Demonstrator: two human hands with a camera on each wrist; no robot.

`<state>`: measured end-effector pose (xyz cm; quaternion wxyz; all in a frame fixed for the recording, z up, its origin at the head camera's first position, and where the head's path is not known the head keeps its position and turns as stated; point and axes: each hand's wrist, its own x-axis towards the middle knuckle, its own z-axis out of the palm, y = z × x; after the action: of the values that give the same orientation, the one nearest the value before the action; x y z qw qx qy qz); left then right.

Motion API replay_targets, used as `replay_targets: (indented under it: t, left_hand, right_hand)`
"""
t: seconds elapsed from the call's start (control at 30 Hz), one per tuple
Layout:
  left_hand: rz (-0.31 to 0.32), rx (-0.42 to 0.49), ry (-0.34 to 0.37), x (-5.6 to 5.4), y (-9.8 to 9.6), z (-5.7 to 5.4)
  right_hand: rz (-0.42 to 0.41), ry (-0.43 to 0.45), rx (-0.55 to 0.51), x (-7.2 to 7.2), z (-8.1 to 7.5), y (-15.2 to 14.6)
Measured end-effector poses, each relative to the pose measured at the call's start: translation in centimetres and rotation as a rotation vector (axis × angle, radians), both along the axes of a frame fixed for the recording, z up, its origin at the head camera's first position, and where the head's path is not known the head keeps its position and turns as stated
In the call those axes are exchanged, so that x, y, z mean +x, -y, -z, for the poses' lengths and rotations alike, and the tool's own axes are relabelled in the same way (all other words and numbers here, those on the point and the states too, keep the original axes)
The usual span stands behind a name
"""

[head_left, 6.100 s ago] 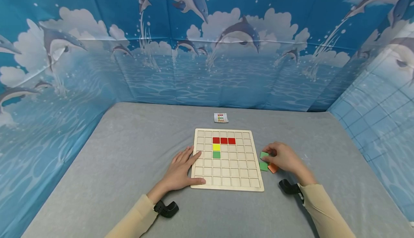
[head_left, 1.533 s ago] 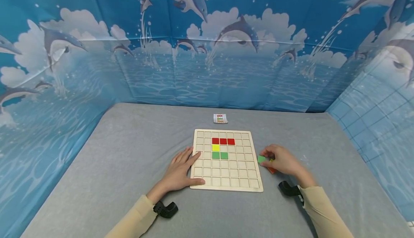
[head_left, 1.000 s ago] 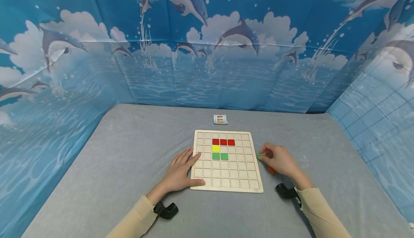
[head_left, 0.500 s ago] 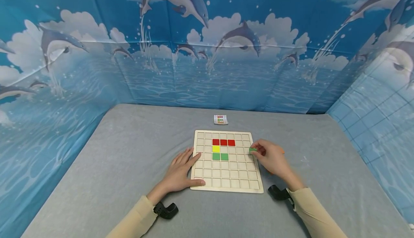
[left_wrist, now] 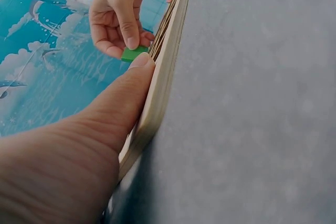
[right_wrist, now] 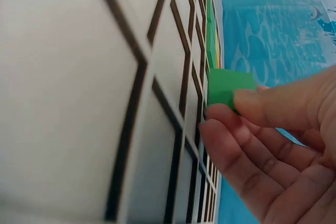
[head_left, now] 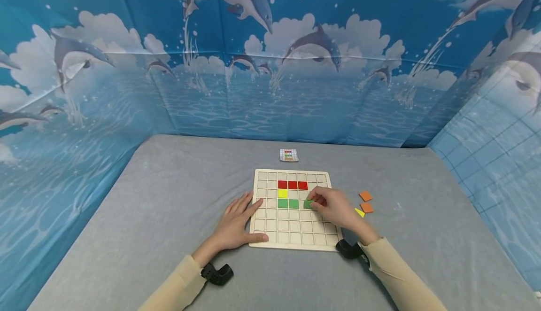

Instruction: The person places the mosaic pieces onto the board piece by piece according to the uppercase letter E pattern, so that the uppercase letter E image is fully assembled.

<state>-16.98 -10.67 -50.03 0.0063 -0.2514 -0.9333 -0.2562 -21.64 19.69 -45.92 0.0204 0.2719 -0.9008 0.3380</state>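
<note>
Though grey, tabletop (head_left: 139, 226) amid dolphin curtains (head_left: 262, 99).

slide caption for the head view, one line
Left hand rests on the gridded board; right hand pinches a green tile.

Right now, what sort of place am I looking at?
Probably a makeshift indoor booth for some hands-on activity: a dolphin-print backdrop lines three sides of a grey table, where a gridded wooden board holds coloured tiles.
</note>
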Motion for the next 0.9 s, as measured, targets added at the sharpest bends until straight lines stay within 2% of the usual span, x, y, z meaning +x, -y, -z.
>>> replay_targets:
  t: [0.17, 0.43, 0.9]
  left_hand:
    - [0.001, 0.005, -0.005, 0.03, -0.05, 0.13]
    - [-0.007, -0.001, -0.004, 0.06, -0.1, 0.47]
    - [-0.01, -0.019, -0.008, 0.19, -0.24, 0.36]
  right_hand:
    - [-0.035, 0.056, 0.004, -0.2, -0.06, 0.6]
    - [-0.019, 0.058, 0.02, -0.58, 0.34, 0.81]
    - [0.008, -0.035, 0.108, 0.01, 0.09, 0.73]
